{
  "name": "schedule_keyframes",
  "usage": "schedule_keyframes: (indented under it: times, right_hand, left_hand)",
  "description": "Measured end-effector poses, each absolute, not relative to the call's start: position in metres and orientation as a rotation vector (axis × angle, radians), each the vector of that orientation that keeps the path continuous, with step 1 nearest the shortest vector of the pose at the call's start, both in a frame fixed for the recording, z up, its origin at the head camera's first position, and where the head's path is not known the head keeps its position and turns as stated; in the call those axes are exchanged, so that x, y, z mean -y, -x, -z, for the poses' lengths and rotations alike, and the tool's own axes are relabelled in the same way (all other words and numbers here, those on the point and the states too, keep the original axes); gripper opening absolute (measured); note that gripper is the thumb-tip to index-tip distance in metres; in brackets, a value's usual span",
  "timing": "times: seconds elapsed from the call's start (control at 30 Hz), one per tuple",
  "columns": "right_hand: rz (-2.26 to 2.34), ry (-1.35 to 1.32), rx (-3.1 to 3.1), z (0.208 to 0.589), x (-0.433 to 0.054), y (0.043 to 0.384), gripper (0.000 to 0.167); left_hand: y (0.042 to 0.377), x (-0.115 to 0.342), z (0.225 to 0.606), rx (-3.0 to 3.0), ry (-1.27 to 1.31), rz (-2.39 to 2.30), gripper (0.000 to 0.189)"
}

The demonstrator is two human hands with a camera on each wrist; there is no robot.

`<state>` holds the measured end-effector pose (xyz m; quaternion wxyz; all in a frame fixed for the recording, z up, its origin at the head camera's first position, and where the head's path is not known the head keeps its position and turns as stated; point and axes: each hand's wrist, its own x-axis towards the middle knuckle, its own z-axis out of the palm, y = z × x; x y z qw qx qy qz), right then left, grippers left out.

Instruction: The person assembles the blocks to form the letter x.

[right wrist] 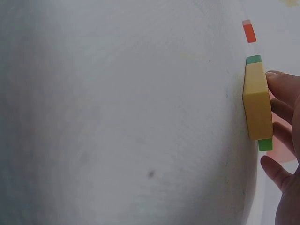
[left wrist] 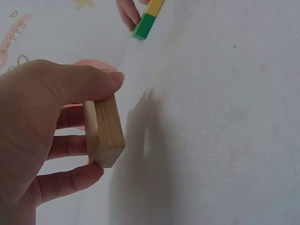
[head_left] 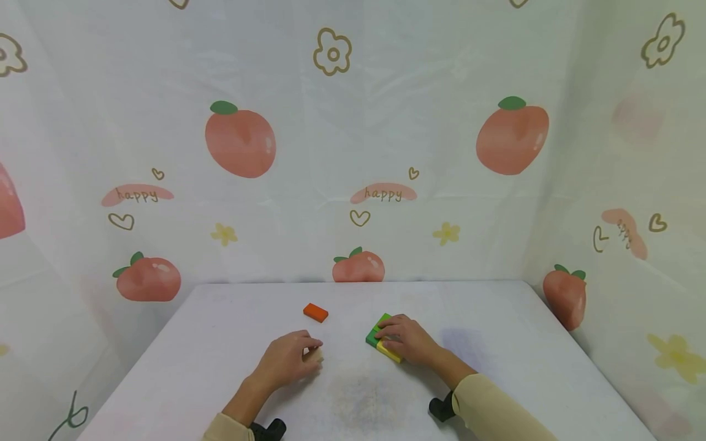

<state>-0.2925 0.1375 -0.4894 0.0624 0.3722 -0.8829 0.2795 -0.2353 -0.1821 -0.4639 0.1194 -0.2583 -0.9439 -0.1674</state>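
My left hand (head_left: pixel 284 361) pinches a plain wooden block (left wrist: pixel 108 126) between thumb and fingertips, held just over the white table. The block's pale end peeks out from the fingers in the head view. To the right, my right hand (head_left: pixel 413 343) rests its fingers on a flat group of blocks lying together. This group has a yellow block (head_left: pixel 389 352) on the near side, a dark green block (head_left: pixel 372 338) at the left and a lighter green one (head_left: pixel 384 318) at the back. The fingers partly cover their tops.
An orange block (head_left: pixel 315 312) lies alone on the white table (head_left: pixel 220 343), behind and between the hands. A white curtain (head_left: pixel 430 73) printed with peaches and flowers stands around the table's back and sides. Black wrist mounts (head_left: pixel 270 430) sit under both sleeves.
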Motion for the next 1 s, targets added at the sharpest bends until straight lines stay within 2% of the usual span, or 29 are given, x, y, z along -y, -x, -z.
schedule_keyframes:
  times: [1.0]
  right_hand:
    - [-0.84,-1.116,2.69,0.49,-0.137,0.292,0.02]
  left_hand:
    - [0.235,0.168,0.467,2.699,0.754,0.663,0.04]
